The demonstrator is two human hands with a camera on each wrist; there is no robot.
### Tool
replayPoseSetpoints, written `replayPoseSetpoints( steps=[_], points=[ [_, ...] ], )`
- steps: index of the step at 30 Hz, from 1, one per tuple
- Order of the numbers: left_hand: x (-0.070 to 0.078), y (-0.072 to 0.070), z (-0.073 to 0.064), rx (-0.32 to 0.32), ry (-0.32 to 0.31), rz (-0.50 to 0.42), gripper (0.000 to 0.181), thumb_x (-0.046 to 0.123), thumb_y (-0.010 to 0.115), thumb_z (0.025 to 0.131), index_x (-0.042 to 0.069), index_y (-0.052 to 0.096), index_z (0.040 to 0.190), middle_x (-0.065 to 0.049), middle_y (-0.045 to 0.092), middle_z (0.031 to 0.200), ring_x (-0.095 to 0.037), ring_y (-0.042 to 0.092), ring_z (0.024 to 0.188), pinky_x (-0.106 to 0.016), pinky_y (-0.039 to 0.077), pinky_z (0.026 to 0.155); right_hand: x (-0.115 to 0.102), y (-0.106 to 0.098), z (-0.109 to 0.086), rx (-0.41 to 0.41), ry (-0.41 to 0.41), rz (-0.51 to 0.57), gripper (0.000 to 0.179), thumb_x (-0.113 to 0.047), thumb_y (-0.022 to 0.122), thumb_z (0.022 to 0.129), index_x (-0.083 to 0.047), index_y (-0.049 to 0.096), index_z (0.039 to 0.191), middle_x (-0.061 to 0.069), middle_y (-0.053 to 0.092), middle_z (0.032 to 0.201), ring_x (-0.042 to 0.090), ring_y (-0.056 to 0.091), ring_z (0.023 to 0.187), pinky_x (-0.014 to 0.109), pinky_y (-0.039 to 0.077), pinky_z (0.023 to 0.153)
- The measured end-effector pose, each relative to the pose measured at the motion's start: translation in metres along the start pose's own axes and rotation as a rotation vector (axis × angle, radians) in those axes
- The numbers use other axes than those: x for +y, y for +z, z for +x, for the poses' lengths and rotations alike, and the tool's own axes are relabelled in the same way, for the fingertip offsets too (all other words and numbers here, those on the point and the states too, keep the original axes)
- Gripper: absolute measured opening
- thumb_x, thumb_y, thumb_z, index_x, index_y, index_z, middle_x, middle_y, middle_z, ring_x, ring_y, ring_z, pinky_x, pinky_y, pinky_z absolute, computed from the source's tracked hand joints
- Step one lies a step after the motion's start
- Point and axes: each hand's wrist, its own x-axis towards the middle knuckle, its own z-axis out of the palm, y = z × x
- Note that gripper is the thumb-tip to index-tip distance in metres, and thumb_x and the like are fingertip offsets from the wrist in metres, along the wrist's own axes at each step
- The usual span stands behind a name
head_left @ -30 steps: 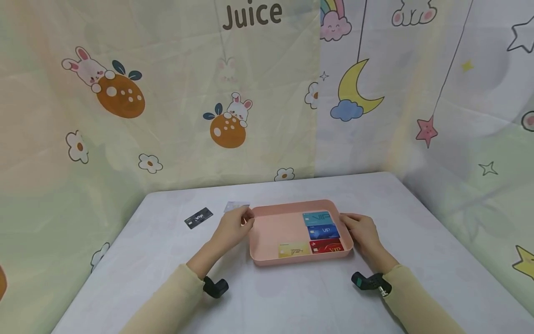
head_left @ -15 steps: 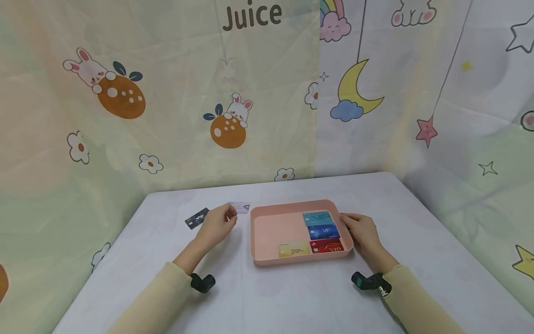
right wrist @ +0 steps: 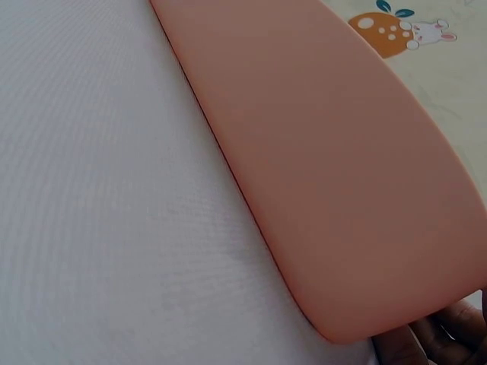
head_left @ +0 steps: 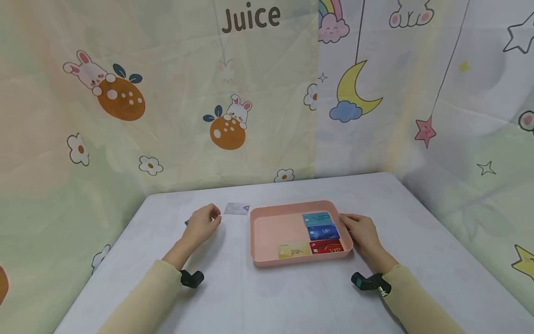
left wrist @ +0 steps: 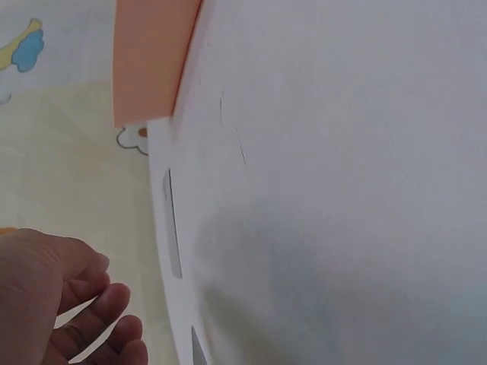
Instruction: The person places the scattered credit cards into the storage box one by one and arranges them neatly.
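My left hand (head_left: pixel 202 224) hovers over a black card (head_left: pixel 186 223) on the table, hiding all but a corner of it in the head view. Its fingers are loosely curled with nothing between them, as the left wrist view also shows. Right of that hand lies a pale silvery card (head_left: pixel 237 208). My right hand (head_left: pixel 364 234) holds the right end of a pink tray (head_left: pixel 267 227); its fingers (right wrist: pixel 449 334) are partly hidden behind the tray's end. Inside the tray are a teal card (head_left: pixel 317 219), a blue card (head_left: pixel 323 232), a red card (head_left: pixel 327 246) and a gold card (head_left: pixel 294 251).
A white cloth covers the table (head_left: pixel 292 301). Printed curtains (head_left: pixel 175 116) stand behind it and along its sides. Each wrist wears a small black camera, the left one (head_left: pixel 192 279) and the right one (head_left: pixel 371 281).
My left hand has moved left from the tray's left edge, past the silvery card, to above the black card. The silvery card is uncovered. My right hand and the tray have stayed put.
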Motion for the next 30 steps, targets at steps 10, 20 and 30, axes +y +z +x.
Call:
replayPoseSetpoints(
  steps=[10,20,30],
  points=[
    [-0.030,-0.008,0.001,0.032,-0.048,-0.014,0.012,0.012,0.064,0.093,0.004,0.066,0.101,-0.011,0.071,0.096,-0.026,0.064,0.089,-0.040,0.050,0.080,0.000,0.000,0.000,0.006,-0.003,-0.009,0.058,-0.038,0.054,0.106,0.004,0.053,0.146,0.027,0.053,0.149,0.039,0.054,0.136,0.044,0.048,0.109],
    [-0.048,-0.018,0.000,-0.006,-0.124,0.012,0.018,0.011,0.063,0.094,-0.001,0.064,0.109,-0.016,0.070,0.100,-0.030,0.065,0.092,-0.048,0.052,0.085,0.001,0.000,0.001,0.009,-0.001,-0.008,0.058,-0.038,0.054,0.106,0.003,0.053,0.146,0.026,0.054,0.149,0.038,0.054,0.135,0.044,0.049,0.109],
    [-0.060,-0.022,-0.003,-0.032,-0.183,0.016,0.023,0.011,0.064,0.094,-0.003,0.062,0.112,-0.022,0.070,0.107,-0.035,0.065,0.099,-0.050,0.051,0.088,0.001,0.000,0.001,0.009,-0.001,-0.018,0.058,-0.039,0.054,0.106,0.003,0.053,0.146,0.026,0.054,0.149,0.037,0.055,0.133,0.041,0.052,0.107]
  ],
)
